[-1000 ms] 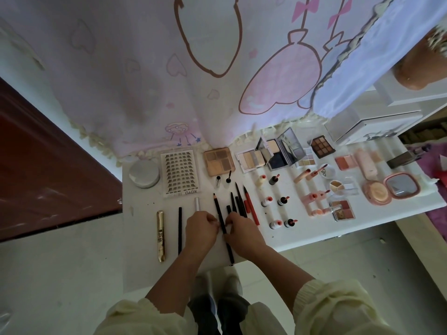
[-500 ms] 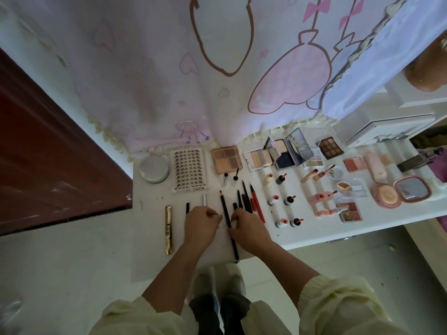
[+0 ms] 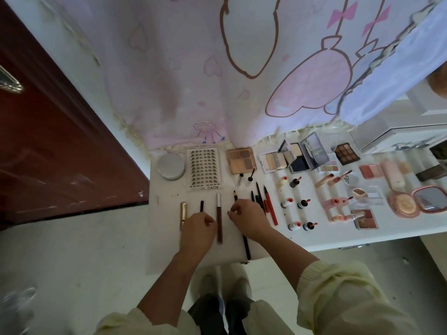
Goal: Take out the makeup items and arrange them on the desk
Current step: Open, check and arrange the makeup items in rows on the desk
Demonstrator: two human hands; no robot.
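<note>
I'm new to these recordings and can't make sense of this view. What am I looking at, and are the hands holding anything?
There is no machine: a person wears one wide-angle camera on the head, looking down at their own arms. On the white desk lie rows of makeup: open eyeshadow palettes, small bottles, a false-lash card. The right hand curls its fingers over a long black pencil. The left hand covers a thin black stick; whether it grips it is hidden. A brown pen with silver cap lies between the hands.

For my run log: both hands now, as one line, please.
left grip: over thin liner, hold unclear; right grip: holds black pencil; brown pencil: between them
</note>
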